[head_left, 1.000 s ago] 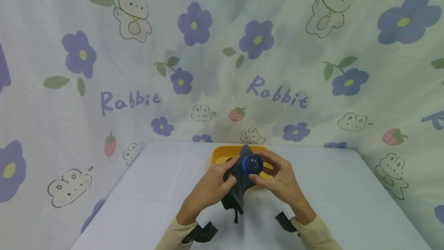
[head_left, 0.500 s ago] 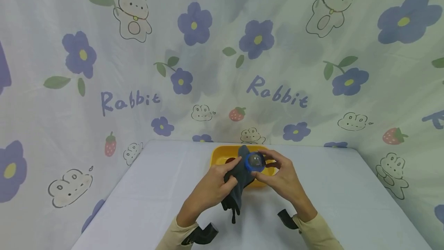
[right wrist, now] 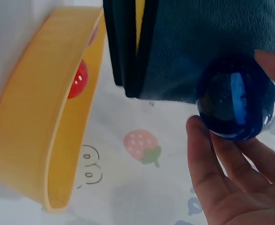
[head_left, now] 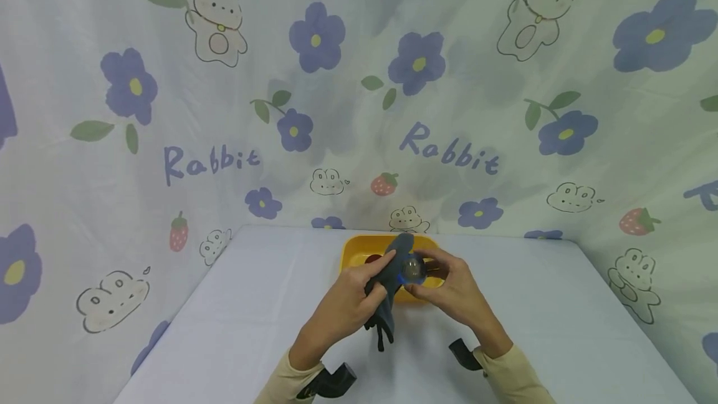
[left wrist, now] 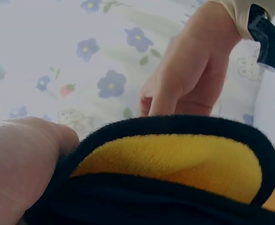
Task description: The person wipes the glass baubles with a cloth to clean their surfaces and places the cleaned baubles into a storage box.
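Note:
My left hand [head_left: 350, 295] grips a dark grey towel [head_left: 388, 292] above the yellow basin. In the left wrist view the towel's yellow fleecy side [left wrist: 184, 159] shows inside a black edging. A clear blue glass-like ball [right wrist: 238, 98] lies against the towel's grey face. Fingers and thumb of my right hand [head_left: 451, 276] hold that ball from the right side. Part of the left hand's fingers is hidden behind the towel.
A yellow basin [right wrist: 29, 103] stands on the white table [head_left: 269, 279] behind the hands. Inside it is a red ball [right wrist: 80, 78]. A printed rabbit-and-flower curtain [head_left: 359, 98] hangs behind the table. Black curved pieces [head_left: 332, 381] stick out from the sleeves.
The ball has turned in my right hand, its look going from dark blue to clear. Its position shifts only slightly. The towel has folded narrower in my left hand.

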Tool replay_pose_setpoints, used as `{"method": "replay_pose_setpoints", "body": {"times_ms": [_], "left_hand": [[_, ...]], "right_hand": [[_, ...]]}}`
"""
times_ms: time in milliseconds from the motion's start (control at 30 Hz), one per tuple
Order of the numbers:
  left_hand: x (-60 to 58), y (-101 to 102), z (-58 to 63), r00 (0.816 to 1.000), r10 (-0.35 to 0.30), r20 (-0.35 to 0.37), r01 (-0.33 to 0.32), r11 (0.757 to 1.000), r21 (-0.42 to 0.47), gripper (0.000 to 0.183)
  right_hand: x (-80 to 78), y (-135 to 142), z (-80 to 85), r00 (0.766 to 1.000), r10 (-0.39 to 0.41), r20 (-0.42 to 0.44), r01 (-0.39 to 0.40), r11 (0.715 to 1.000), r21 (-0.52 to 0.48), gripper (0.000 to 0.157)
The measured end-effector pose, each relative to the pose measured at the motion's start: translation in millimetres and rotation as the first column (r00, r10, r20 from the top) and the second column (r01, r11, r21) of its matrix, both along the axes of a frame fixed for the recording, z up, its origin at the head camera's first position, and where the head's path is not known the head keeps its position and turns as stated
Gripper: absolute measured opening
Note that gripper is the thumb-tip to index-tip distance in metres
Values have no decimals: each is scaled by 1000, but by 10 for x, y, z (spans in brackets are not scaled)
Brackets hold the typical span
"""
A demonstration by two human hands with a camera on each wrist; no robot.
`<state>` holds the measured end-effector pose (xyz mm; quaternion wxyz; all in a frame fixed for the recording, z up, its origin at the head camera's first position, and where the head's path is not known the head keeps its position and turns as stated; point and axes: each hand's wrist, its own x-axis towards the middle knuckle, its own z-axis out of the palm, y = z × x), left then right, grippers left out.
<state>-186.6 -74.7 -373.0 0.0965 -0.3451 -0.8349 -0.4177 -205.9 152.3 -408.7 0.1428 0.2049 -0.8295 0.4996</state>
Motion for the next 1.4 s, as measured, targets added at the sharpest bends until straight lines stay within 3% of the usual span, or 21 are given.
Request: {"method": "replay_pose_setpoints", "body": {"times_ms": [300,567,1033,1400], "left_hand": [[-27,-5,-37,993,-24,-116,22,999,-23,52],[-52,-13,-31,987,-21,-159,11,998,-65,51],[-111,-61,-43,996,-3,-92,-4,997,-79,52],[-145,-88,-39,1000,-24,-17,23,997,-74,56]], "right_hand": [[29,-97,-45,993,112,26,-111,993,-30,52],[68,-107,-21,987,160,9,-160,986,-42,51],[76,-88,6,981,190,-39,-193,976,-99,49],[78,-71,36,980,187,-67,-194,973,-124,49]]}}
